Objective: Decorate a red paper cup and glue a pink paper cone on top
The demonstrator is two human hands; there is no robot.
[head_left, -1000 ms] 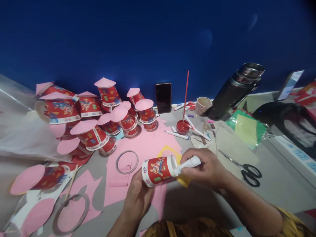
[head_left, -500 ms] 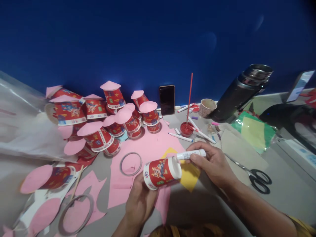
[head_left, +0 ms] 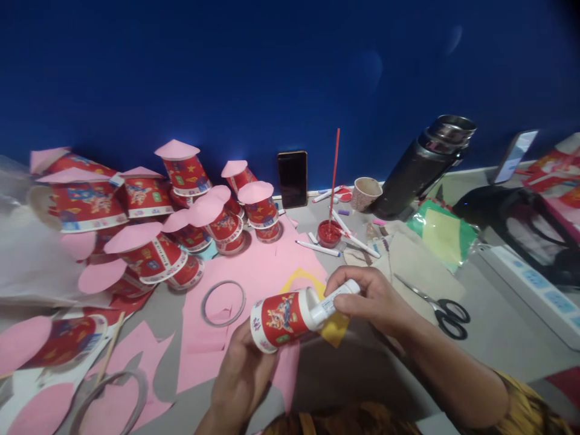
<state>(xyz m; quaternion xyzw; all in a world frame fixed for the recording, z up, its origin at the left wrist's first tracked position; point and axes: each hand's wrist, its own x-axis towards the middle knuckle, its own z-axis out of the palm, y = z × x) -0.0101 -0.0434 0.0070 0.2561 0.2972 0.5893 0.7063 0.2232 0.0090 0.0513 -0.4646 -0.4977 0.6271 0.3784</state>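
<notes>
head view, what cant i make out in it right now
All in the head view:
- Lettering on the white tube in the right hand: too small and blurred.
- Left hand's fingertips: hidden behind the red cup.
- Lower-left grey ring: cut off by the bottom edge.
- Text on the lit phone: too small.

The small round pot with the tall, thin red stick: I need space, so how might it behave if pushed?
The pot looks low, so it would probably slide. The stick, far taller than the pot, could sway or tip it, perhaps spilling its red contents.
</notes>
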